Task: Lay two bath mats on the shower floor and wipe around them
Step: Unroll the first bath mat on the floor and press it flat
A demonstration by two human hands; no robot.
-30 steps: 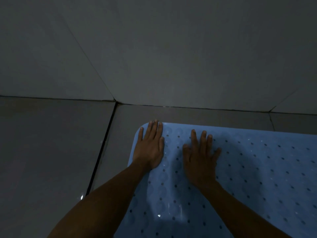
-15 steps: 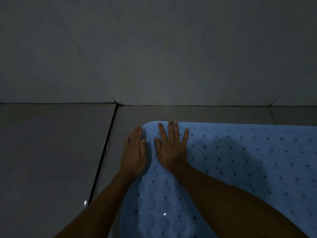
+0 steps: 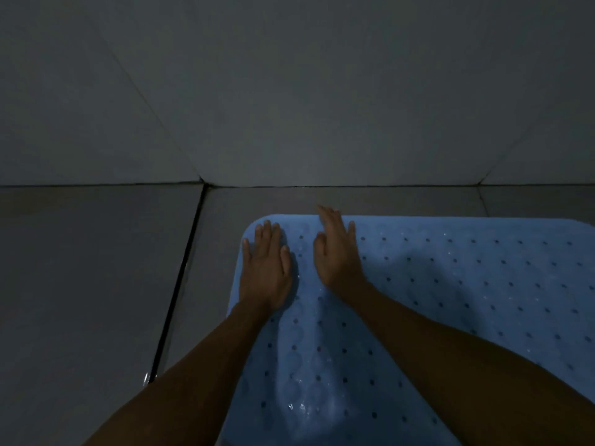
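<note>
A light blue bath mat (image 3: 467, 284) dotted with small dark holes lies flat on the grey tiled shower floor (image 3: 96, 284). Its rounded far-left corner sits near the wall. My left hand (image 3: 265, 268) presses flat on that corner with straight fingers. Beside it, my right hand (image 3: 338, 252) lies flat on the mat's far edge, its fingertips reaching just past the rim. Only one mat is in view. The light is dim.
A grey tiled wall (image 3: 289, 91) rises just beyond the mat. A dark grout line (image 3: 180, 278) runs along the floor to the left of the mat. Wet glints show on the mat's near part (image 3: 296, 407).
Both hands have slid over the mat: the left back onto the corner from the left edge, the right farther toward the wall and a little to the right.
</note>
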